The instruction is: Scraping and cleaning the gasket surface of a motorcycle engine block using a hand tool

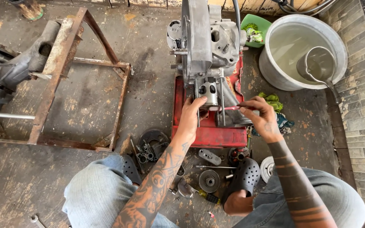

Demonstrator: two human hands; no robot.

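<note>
A grey engine case (203, 38) stands on a red metal base (210, 135), with long studs sticking out toward me. A silver piston (209, 93) sits between the studs. My left hand (191, 118) grips the lower end of the piston. My right hand (262, 118) holds a thin red-handled tool (230, 108) whose tip points left at the base of the piston. Both forearms reach in from below.
A rusty steel frame (64, 63) lies to the left with another engine part on it. A large metal basin (303, 50) with water and a ladle stands at right, a green tub (253, 29) behind. Loose engine parts and tools (210, 180) lie between my feet.
</note>
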